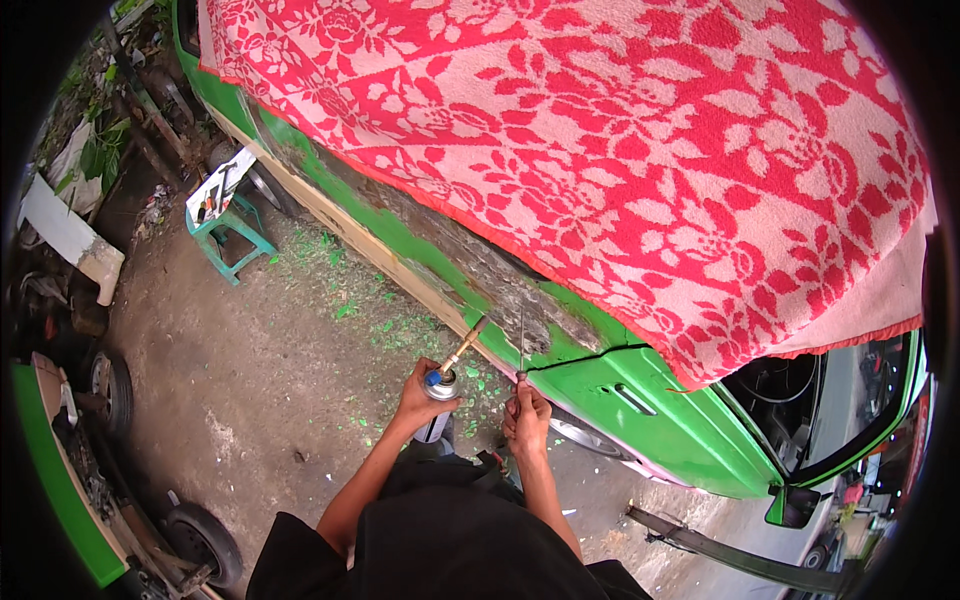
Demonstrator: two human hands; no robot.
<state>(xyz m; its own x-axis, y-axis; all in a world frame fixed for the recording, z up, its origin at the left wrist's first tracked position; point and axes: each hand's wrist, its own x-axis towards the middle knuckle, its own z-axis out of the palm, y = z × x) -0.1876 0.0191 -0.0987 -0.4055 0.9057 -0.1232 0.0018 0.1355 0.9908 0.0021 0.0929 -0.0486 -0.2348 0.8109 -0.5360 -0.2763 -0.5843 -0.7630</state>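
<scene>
Black clothing (440, 540) below; left fingers (442, 406) wrap a blowtorch (442, 387); right fingers (527, 408), a slim tool (522, 376).

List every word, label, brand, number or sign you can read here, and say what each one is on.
No text can be read in this picture.
Can in the left hand: any print on its side is too small and partly covered.
White sheet on the stool: any marks are too small to tell.
Green car: no lettering to make out.
Pink cloth: floral pattern, no words visible.
</scene>
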